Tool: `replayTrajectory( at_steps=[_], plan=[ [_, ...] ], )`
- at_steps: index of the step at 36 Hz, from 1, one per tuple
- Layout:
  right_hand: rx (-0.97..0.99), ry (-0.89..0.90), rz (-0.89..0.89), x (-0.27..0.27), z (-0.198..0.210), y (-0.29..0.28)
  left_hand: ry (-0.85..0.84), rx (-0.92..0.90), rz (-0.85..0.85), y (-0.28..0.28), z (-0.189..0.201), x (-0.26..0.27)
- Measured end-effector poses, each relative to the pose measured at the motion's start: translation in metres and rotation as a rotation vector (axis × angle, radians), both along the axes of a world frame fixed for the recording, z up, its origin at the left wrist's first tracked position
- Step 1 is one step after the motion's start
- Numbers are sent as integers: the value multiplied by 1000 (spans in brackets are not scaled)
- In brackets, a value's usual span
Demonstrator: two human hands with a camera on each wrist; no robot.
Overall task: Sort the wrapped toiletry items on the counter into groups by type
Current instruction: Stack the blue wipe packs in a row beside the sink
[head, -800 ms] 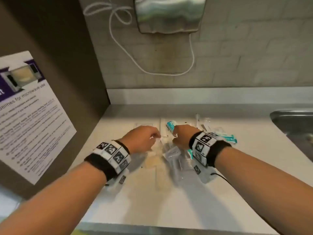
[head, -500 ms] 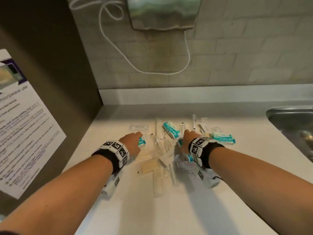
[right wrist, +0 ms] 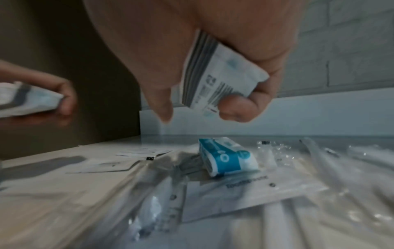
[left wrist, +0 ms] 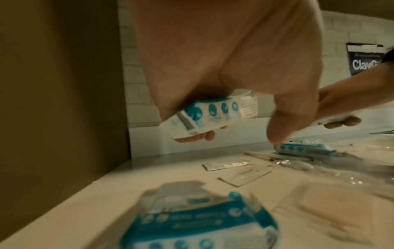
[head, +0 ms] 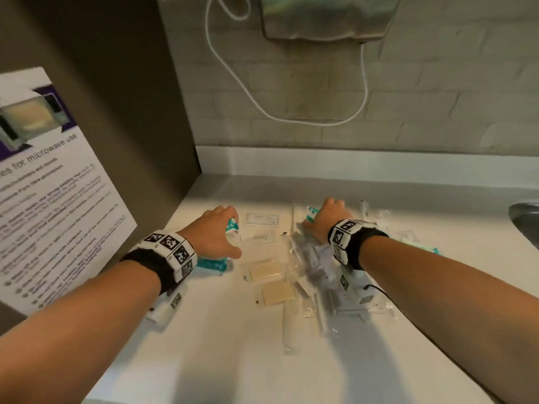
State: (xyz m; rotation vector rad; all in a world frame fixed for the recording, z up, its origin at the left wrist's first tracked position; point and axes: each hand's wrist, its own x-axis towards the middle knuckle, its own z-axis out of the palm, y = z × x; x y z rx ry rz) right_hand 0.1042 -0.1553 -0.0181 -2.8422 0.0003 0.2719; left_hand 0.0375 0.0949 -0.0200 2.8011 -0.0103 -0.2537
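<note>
My left hand (head: 229,230) grips a teal-and-white wrapped packet (left wrist: 213,116) just above the counter's back left. A second teal packet (head: 211,263) lies on the counter under that wrist. My right hand (head: 323,217) is curled round another teal-and-white packet (right wrist: 213,80), held over the pile. Beneath it lies one more teal packet (right wrist: 226,158) on a clear toothbrush bag (right wrist: 245,193). Between the hands lie two white sachets (head: 261,219) and two tan pads (head: 265,271). Long clear-wrapped items (head: 288,325) lie nearer me.
A brown side panel with a microwave notice (head: 43,185) walls off the left. A steel sink (head: 525,220) begins at the right edge. A metal wall unit (head: 329,16) with a white cord (head: 291,118) hangs above. Another teal packet (head: 434,251) peeks out behind my right forearm.
The hands have parted from the pile's middle. My left hand took a teal packet and carried it left. My right hand reached toward the back and closed on another packet.
</note>
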Motion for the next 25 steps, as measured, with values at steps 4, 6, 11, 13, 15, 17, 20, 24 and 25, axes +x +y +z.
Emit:
replayTrajectory(
  at_steps=[4, 6, 11, 13, 15, 17, 20, 24, 25],
  plan=[
    [-195, 31, 72, 9, 0, 7, 145, 87, -51, 23, -4, -10],
    [-257, 62, 124, 13, -7, 9, 205, 104, -58, 31, -8, -14],
    [-186, 11, 107, 20, -15, 9, 105, 190, -43, 35, -22, -21],
    [-191, -3, 116, 21, -12, 8, 90, 196, -55, 35, -21, -19],
    [-176, 13, 109, 22, -9, 7, 92, 168, -90, 31, -11, -11],
    [-125, 17, 67, 25, -7, 2, 45, 118, -129, 22, 2, 0],
    [-35, -25, -2, 26, 4, -15, -53, 66, -171, -2, 23, 20],
    [16, -78, -39, 23, 23, -59, -167, -7, -244, -52, 42, 53],
    [25, -87, -50, 20, 27, -73, -195, -36, -259, -67, 44, 60]
  ],
)
